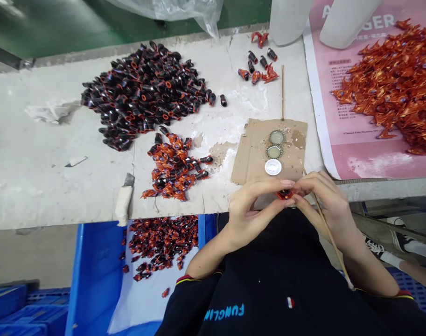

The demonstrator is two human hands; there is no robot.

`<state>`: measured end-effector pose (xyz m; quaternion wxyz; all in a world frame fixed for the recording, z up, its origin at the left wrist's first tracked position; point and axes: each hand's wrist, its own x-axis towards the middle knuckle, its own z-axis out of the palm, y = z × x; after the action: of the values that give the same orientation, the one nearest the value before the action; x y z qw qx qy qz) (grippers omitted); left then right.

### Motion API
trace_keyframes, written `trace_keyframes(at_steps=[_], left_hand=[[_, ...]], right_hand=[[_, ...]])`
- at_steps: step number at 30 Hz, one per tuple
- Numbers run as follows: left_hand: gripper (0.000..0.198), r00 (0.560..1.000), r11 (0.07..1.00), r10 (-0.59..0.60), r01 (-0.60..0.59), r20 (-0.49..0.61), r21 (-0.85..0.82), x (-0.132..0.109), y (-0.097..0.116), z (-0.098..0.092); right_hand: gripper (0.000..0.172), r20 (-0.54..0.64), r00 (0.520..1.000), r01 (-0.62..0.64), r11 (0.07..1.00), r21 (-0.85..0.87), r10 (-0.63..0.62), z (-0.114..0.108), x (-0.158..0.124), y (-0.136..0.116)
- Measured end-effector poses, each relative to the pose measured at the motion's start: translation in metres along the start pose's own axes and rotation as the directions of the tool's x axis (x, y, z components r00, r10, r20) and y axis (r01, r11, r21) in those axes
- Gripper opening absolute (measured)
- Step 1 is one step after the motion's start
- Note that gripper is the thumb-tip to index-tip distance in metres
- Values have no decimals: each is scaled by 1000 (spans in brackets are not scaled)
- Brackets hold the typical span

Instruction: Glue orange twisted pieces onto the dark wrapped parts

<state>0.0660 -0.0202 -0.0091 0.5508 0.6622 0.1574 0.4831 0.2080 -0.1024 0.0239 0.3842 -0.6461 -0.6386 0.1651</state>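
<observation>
Red-and-black piece [284, 194] pinched between the fingertips of the left hand [249, 210] and right hand [324, 210], both curled closed upon it, just above the cardboard [268, 149]. Wooden stick [331, 235] runs through the right hand. Pink poster [338, 116] reads "GER"; shirt [254, 280] reads "FUNGLIN".

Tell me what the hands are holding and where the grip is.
The left hand and right hand pinch a small red-and-black piece at its sides with their fingertips; the right hand also grips a thin wooden stick near its middle.
</observation>
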Motion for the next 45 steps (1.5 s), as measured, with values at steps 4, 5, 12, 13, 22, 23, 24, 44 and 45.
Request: trace_keyframes(at_steps=[4, 5, 12, 13, 22, 23, 24, 44, 45], left_hand=[[47, 998, 998, -59, 59, 13, -29, -1, 1, -1], [45, 997, 997, -72, 72, 17, -32, -1, 1, -1], [31, 993, 992, -113, 114, -22, 54, 1, 9, 0], [31, 994, 992, -111, 112, -19, 62, 2, 9, 0], [32, 999, 993, -53, 52, 1, 105, 1, 7, -3], [28, 998, 993, -60, 60, -2, 99, 2, 8, -3], [24, 998, 993, -67, 67, -5, 93, 2, 8, -3], [31, 971, 936, -234, 236, 40, -262, 7, -3, -1], [32, 971, 935, -234, 238, 47, -261, 7, -2, -1]], right_hand=[[10, -1, 1000, -17, 1000, 14, 17, 1, -1, 1], [10, 2, 1000, -18, 1000, 18, 18, 2, -1, 1], [14, 4, 1000, -6, 1000, 21, 6, 4, -2, 4], [14, 2, 1000, -1, 1000, 20, 1, 4, -2, 5], [15, -1, 1000, 24, 1000, -7, -24, 4, -2, 6], [15, 3, 1000, 27, 1000, -11, -27, 4, -1, 6], [15, 7, 1000, 27, 1000, -10, -27, 5, -1, 6], [10, 7, 997, 75, 976, 206, -78, 10, 4, -2], [10, -3, 997, 78, 975, 210, -79, 10, 5, -4]])
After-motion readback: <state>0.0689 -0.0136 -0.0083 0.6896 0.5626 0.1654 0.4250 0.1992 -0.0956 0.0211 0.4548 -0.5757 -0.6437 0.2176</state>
